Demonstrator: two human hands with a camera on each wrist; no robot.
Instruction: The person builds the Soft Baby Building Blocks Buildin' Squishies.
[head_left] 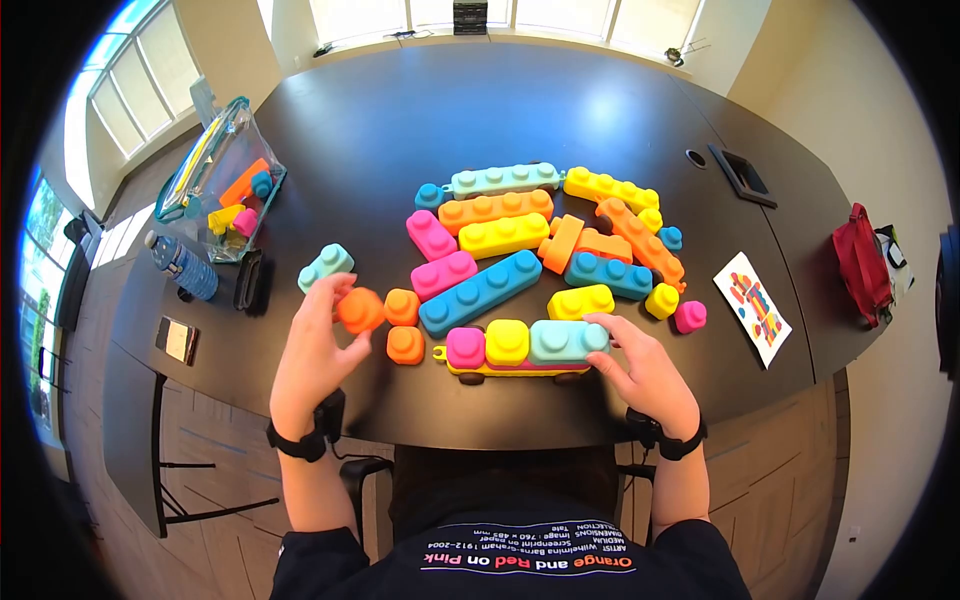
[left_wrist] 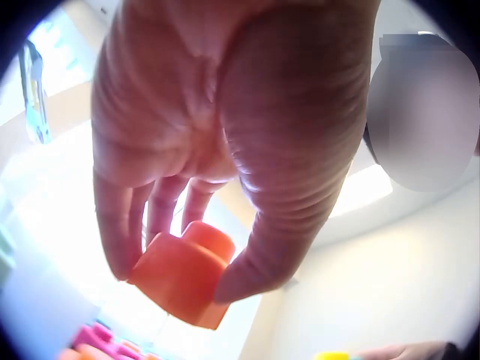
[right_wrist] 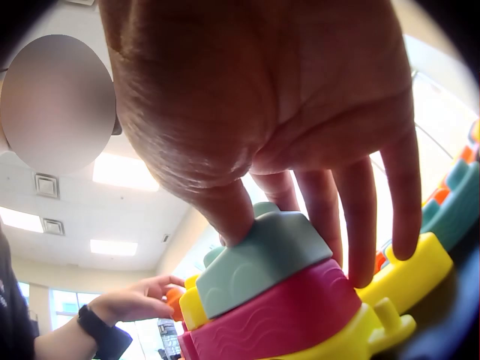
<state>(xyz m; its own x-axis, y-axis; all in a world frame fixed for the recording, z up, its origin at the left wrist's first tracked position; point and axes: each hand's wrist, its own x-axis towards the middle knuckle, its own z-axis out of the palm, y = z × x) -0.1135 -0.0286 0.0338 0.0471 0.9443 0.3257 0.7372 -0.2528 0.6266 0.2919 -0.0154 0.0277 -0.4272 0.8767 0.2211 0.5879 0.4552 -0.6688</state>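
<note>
Between thumb and fingers, my left hand (head_left: 318, 335) pinches an orange block (head_left: 361, 310), raised off the table left of two small orange blocks (head_left: 404, 345). In the left wrist view the same orange block (left_wrist: 184, 277) shows its single stud. My right hand (head_left: 650, 372) grips the right end of a light teal block (head_left: 568, 341) on a wheeled yellow base. A yellow block (head_left: 507, 342) and a pink block (head_left: 465, 347) stand beside it on that base. In the right wrist view, a magenta layer (right_wrist: 285, 319) lies between the teal block (right_wrist: 262, 259) and the base.
Behind the base lie several loose blocks, among them a long blue one (head_left: 480, 293). A small teal block (head_left: 326, 267) lies beyond my left hand. Further left are a water bottle (head_left: 182, 265) and a clear bag (head_left: 225, 170); a picture card (head_left: 752, 308) lies right.
</note>
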